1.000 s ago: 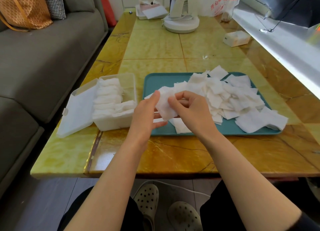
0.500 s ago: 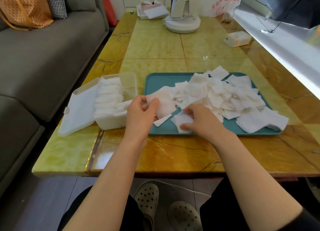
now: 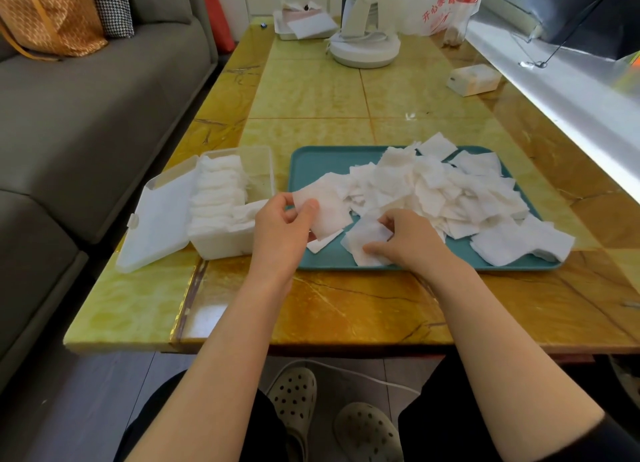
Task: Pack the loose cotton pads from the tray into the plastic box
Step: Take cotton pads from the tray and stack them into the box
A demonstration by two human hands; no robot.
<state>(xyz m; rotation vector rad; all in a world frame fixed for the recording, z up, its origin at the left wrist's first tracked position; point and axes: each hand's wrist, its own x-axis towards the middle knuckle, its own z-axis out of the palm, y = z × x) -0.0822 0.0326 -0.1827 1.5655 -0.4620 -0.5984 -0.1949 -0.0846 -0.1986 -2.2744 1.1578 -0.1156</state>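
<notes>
Cotton pads (image 3: 433,191) are lying heaped on the teal tray (image 3: 311,160), others sitting stacked in the open plastic box (image 3: 221,243) just beside it. The left hand (image 3: 280,233) is pinching a pad (image 3: 325,209) above the tray, while the right hand (image 3: 412,236) is gripping a second pad (image 3: 367,240) lying on it.

**Sorting at the centre of the frame**

Just left of centre we saw the left hand (image 3: 280,229) pinching a few cotton pads (image 3: 327,209) above the left end of the teal tray (image 3: 318,160), near the open plastic box (image 3: 221,245) with its row of packed pads. The right hand (image 3: 412,240) gripped a single pad (image 3: 362,242) by the tray's near edge; the loose heap (image 3: 436,191) spread rightward.
</notes>
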